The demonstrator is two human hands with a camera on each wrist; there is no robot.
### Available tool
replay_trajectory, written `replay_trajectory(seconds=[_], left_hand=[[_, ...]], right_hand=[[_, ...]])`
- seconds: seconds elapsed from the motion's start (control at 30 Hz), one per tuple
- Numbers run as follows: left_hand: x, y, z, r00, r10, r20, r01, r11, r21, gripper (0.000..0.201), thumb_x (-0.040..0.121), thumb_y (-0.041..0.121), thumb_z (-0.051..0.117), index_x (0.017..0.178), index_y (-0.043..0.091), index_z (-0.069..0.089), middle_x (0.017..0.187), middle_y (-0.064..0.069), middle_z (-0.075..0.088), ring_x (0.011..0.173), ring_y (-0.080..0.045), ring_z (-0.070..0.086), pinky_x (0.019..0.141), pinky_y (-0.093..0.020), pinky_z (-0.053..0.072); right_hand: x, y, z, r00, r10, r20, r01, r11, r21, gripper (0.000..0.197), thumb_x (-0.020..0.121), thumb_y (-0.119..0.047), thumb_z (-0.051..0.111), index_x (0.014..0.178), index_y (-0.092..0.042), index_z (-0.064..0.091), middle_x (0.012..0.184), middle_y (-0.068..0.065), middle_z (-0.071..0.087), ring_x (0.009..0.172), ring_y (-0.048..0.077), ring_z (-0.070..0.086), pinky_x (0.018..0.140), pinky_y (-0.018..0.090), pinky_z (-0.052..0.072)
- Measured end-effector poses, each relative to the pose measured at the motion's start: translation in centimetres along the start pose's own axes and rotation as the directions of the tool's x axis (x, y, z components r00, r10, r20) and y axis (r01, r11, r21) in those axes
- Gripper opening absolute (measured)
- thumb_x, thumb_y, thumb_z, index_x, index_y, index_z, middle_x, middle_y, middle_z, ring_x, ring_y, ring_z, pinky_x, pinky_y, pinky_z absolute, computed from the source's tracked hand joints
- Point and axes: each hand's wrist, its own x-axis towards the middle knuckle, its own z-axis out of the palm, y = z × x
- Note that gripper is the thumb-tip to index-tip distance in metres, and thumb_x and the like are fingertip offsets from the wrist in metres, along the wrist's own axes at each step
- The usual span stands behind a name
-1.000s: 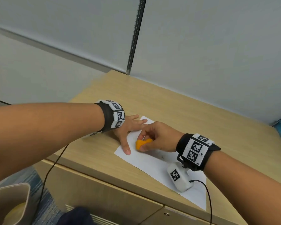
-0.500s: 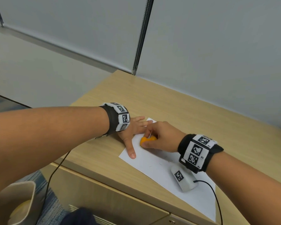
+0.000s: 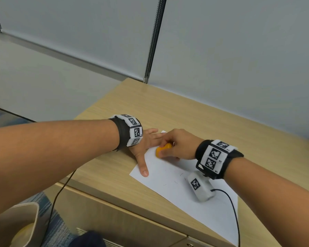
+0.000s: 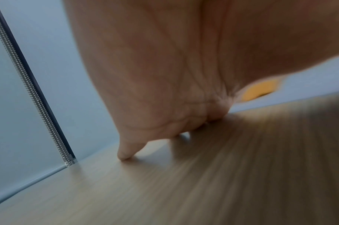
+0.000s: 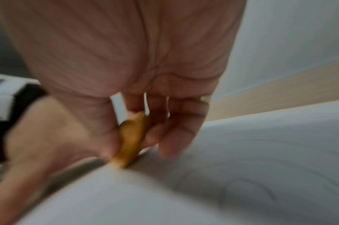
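Note:
A white sheet of paper (image 3: pixel 169 182) lies on the wooden desk (image 3: pixel 203 122) near its front edge. My right hand (image 3: pixel 175 145) pinches a small orange eraser (image 3: pixel 163 149) between thumb and fingers and presses it down on the paper's far left part; the right wrist view shows the eraser (image 5: pixel 130 140) edge-on against the sheet (image 5: pixel 241 167). My left hand (image 3: pixel 146 145) lies flat with straight fingers, thumb (image 3: pixel 144 168) on the paper's left corner, holding the sheet down. Faint pencil marks (image 3: pixel 178 177) show near the middle of the paper. In the left wrist view the eraser (image 4: pixel 259 91) peeks past the palm (image 4: pixel 164 76).
A white tagged wrist camera module (image 3: pixel 200 188) with a black cable (image 3: pixel 234 211) rests on the paper under my right wrist. Grey partition walls (image 3: pixel 239 50) border the desk at the back. A beige bin (image 3: pixel 21 223) stands on the floor at lower left.
The right hand with the eraser has shifted slightly away from me and to the left across the paper. The left hand stays flat on the sheet's corner.

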Motion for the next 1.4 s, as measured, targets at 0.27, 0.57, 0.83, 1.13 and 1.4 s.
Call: replay_trajectory(seconds=[0.27,0.57,0.83,1.13,1.4], left_hand=[[-0.1,0.2,-0.1,0.999,-0.033,0.01,0.034,0.999,-0.014,0.129,0.073,0.06,0.078,0.156,0.032,-0.017,0.161,0.008,-0.029,0.147,-0.014,-0.028,0.094,-0.026,-0.016],[0.1,0.1,0.1,0.998,-0.05,0.026,0.049,0.999,0.011,0.134,0.071,0.065,0.077,0.155,0.031,-0.022,0.16,0.005,-0.032,0.148,-0.018,-0.028,0.096,-0.031,-0.016],[0.3,-0.1,0.0,0.998,-0.057,0.037,0.057,0.998,0.009,0.133,0.07,0.066,0.078,0.155,0.033,-0.019,0.161,0.005,-0.031,0.148,-0.021,-0.028,0.1,-0.033,-0.016],[0.4,-0.1,-0.2,0.997,-0.062,0.047,0.06,0.997,0.042,0.133,0.067,0.071,0.076,0.155,0.037,-0.018,0.159,0.007,-0.034,0.148,-0.021,-0.028,0.114,-0.046,-0.012],[-0.2,0.4,-0.4,1.0,-0.027,0.016,0.027,1.0,0.006,0.129,0.074,0.059,0.078,0.155,0.031,-0.019,0.162,0.006,-0.028,0.148,-0.014,-0.026,0.108,-0.035,-0.016]], right_hand=[[-0.7,-0.5,0.5,0.998,-0.043,0.051,0.043,0.999,-0.01,0.021,0.085,-0.034,0.08,0.089,-0.015,0.074,0.071,-0.002,0.068,0.052,0.013,0.063,0.052,0.025,0.053],[-0.9,-0.1,1.1,1.0,-0.016,-0.007,0.016,0.999,0.027,0.024,0.084,-0.035,0.08,0.085,-0.013,0.072,0.059,-0.007,0.067,0.046,0.006,0.062,0.055,0.025,0.051],[-1.3,-1.0,1.1,0.997,-0.03,0.074,0.032,0.999,-0.019,0.021,0.083,-0.034,0.081,0.076,-0.021,0.066,0.057,-0.011,0.062,0.047,0.007,0.06,0.053,0.026,0.052],[-1.9,-2.0,1.9,0.995,0.0,0.097,-0.006,0.998,0.056,0.022,0.081,-0.035,0.082,0.084,-0.017,0.071,0.058,-0.006,0.065,0.044,0.007,0.06,0.056,0.029,0.054],[-0.9,-1.0,1.2,0.994,0.082,-0.077,-0.077,0.995,0.056,0.016,0.084,-0.028,0.078,0.086,-0.015,0.069,0.074,0.0,0.069,0.049,0.015,0.069,0.052,0.029,0.058]])
